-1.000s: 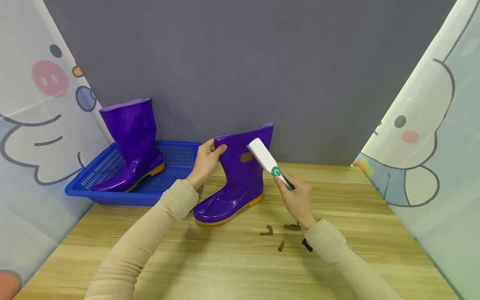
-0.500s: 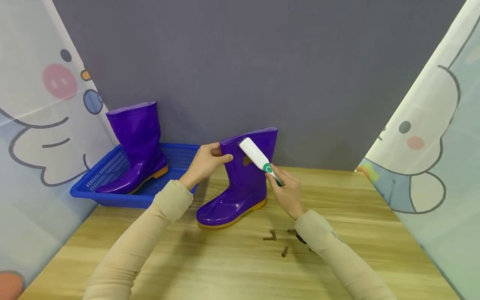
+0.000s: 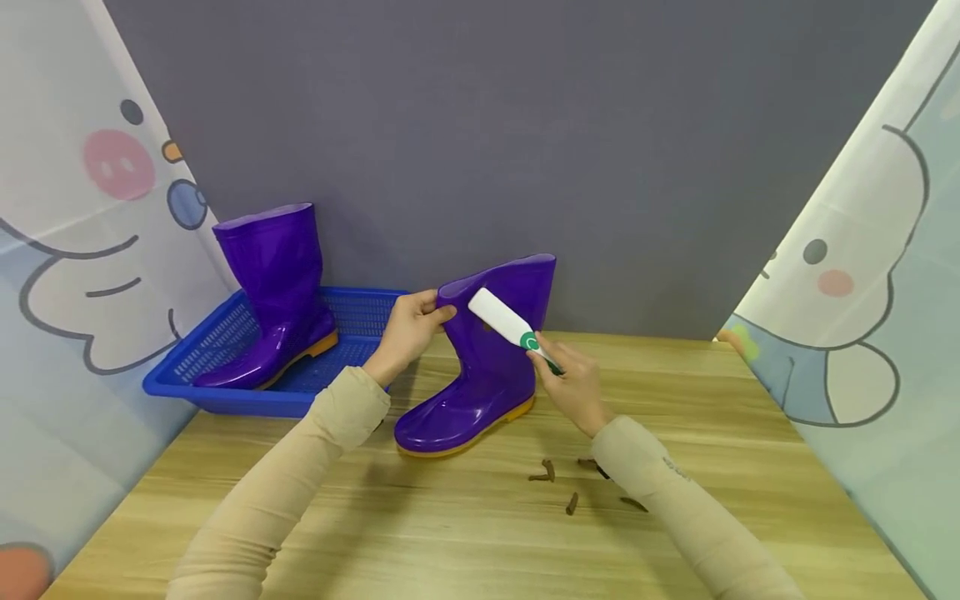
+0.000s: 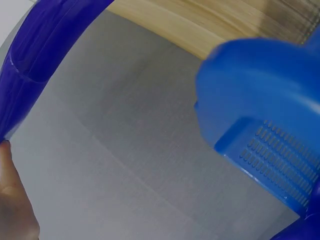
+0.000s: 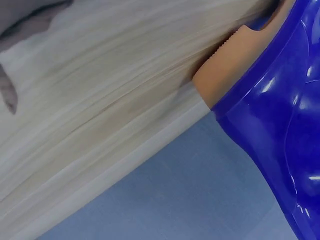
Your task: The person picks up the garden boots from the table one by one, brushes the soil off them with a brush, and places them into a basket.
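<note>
A purple rain boot (image 3: 480, 375) with a yellow sole stands on the wooden table, toe toward the lower left. My left hand (image 3: 408, 332) pinches the front of its top rim, thumb on the outside. In the left wrist view, part of that hand (image 4: 15, 210) shows at the boot's shaft (image 4: 30, 65). My right hand (image 3: 572, 382) grips the dark handle of a white brush (image 3: 501, 317) with a green mark. The brush head lies against the boot's shaft, over a brown patch that is mostly hidden. The right wrist view shows the boot's heel (image 5: 225, 70), not the hand.
At the left, a blue perforated basket (image 3: 247, 403) holds a second purple boot (image 3: 273, 283). Several small brown pieces, one of them here (image 3: 572, 503), lie on the table (image 3: 450, 533) below my right hand. A grey panel (image 3: 510, 150) rises behind the table.
The brush has moved left across the boot's shaft and then down over the brown patch, which looks smaller. My left hand has kept its grip on the boot's rim.
</note>
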The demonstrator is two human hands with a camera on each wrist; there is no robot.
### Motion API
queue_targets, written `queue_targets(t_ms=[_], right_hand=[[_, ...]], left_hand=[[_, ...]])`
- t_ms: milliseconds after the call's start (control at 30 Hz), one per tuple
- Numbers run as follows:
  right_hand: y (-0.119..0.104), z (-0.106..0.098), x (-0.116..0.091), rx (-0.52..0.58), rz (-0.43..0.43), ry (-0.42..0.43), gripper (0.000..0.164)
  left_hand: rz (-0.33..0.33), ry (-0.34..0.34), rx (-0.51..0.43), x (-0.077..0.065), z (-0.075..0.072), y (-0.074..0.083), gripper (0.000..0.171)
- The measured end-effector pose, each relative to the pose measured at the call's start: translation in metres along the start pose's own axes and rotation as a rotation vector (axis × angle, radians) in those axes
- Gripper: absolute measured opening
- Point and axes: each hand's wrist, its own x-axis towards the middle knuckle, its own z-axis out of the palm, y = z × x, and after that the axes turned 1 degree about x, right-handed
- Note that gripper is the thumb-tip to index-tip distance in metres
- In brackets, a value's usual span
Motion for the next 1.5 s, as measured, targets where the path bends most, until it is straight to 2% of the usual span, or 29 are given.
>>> queue_targets(t_ms=[133, 233, 367, 667, 800, 900, 1033, 1167, 1367, 1500], right_hand=[[0.002, -0.005, -0.006, -0.019, -0.009, -0.050, 0.035], [0.004, -0.008, -0.013, -0.024, 0.020, -0.079, 0.036], [0.008, -0.013, -0.019, -0.030, 0.044, -0.084, 0.036], [0.007, -0.024, -0.023, -0.050, 0.066, -0.121, 0.032], [0.005, -0.028, -0.026, -0.010, 0.127, -0.123, 0.031], [0.003, -0.030, -0.027, 0.052, 0.154, -0.087, 0.031], [0.000, -0.029, -0.023, 0.106, 0.092, -0.032, 0.034], [-0.002, -0.022, -0.013, 0.097, 0.038, -0.022, 0.035], [0.004, -0.017, -0.010, 0.060, 0.047, -0.009, 0.035], [0.008, -0.018, -0.015, 0.007, 0.045, -0.043, 0.034]], left_hand=[[-0.025, 0.005, -0.015, 0.001, 0.000, -0.002, 0.028], [-0.036, 0.004, -0.029, 0.001, -0.001, -0.003, 0.028], [-0.025, -0.020, -0.043, 0.001, -0.001, -0.003, 0.028], [-0.021, -0.021, -0.033, 0.001, 0.000, -0.005, 0.029], [-0.020, -0.009, -0.027, 0.001, 0.001, -0.006, 0.028], [-0.017, -0.005, -0.019, 0.001, 0.002, -0.006, 0.027], [-0.012, -0.009, -0.022, 0.001, 0.002, -0.004, 0.026], [-0.005, -0.025, -0.023, 0.000, 0.004, -0.001, 0.026], [-0.018, -0.030, -0.009, -0.002, 0.005, 0.003, 0.025], [-0.021, -0.035, -0.015, -0.002, 0.005, 0.003, 0.025]])
